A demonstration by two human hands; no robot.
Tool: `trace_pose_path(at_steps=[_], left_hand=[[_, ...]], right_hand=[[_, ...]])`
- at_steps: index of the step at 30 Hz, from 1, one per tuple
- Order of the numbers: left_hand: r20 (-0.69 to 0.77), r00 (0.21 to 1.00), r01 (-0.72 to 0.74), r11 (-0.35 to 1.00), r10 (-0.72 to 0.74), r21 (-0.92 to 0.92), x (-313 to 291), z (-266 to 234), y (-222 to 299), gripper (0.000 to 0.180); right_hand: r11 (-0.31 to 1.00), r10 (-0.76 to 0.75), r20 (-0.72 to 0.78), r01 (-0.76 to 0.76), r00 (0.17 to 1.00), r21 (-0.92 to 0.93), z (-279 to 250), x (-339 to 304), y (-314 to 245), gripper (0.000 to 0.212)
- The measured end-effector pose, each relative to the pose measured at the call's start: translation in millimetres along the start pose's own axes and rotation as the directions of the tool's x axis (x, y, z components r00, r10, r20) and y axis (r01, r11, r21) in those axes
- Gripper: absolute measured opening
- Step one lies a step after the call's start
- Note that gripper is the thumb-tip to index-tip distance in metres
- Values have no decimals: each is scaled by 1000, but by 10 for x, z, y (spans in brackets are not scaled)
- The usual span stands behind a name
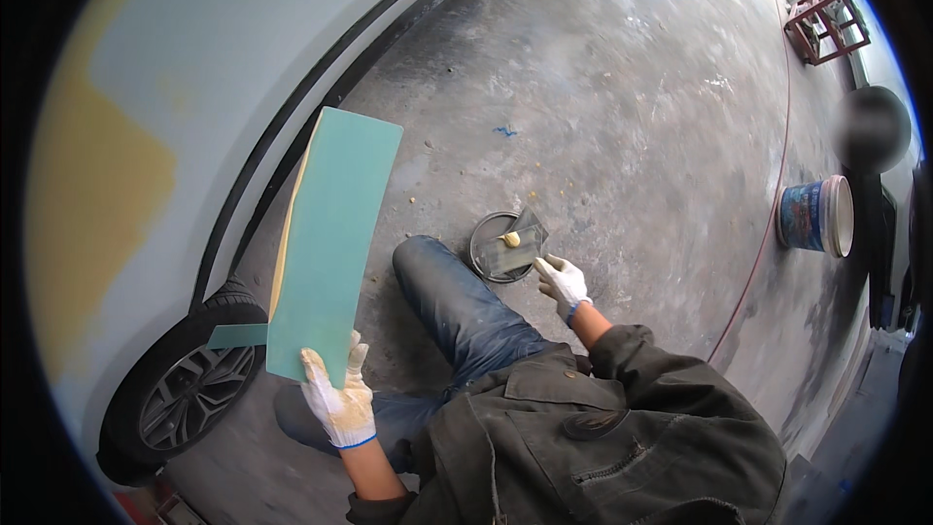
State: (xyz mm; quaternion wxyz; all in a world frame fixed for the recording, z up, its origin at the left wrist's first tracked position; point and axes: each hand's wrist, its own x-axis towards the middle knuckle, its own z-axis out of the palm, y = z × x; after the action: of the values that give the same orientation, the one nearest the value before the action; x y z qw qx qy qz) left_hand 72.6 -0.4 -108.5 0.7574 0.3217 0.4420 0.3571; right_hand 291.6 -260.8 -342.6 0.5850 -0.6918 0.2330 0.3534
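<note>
My left hand [337,399], in a white knit glove, grips the lower end of a long green flat spreader [335,233]. The spreader stands nearly upright, with yellowish putty along its left edge. My right hand [564,284], gloved too, has its fingers closed at the corner of a thin greyish sheet [510,255]. This sheet lies over a round dark tin [473,251], overlapping a second dark sheet [532,221]. A yellowish putty lump [511,239] rests on top. A smaller green strip [238,335] sticks out from behind the spreader, in front of the wheel.
At left, a pale vehicle side [224,49] bears yellowish filler patches above a wheel [185,394]. A bucket [814,216] stands at right beside a red hose [784,117]. Farther back is a red metal frame [824,24]. Putty crumbs dot the concrete floor [603,117].
</note>
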Motion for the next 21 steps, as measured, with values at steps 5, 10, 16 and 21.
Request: trace_pose_path(at_steps=[5,10,16,21], left_hand=[[-37,999,3,999,-1,45,-39,72,3,44],[-38,999,-2,1000,3,30,-14,-12,-6,44],[34,999,-7,1000,8,-20,-10,-122,13,40],[146,987,-68,998,65,17,-333,-483,52,45]], right_hand=[[995,-96,-95,92,991,-49,305,166,143,31],[973,-33,32,25,999,229,199,48,59,20],[798,-212,558,-187,803,573,28,-34,-455,17],[743,-335,344,21,877,669,157,-176,-999,37]])
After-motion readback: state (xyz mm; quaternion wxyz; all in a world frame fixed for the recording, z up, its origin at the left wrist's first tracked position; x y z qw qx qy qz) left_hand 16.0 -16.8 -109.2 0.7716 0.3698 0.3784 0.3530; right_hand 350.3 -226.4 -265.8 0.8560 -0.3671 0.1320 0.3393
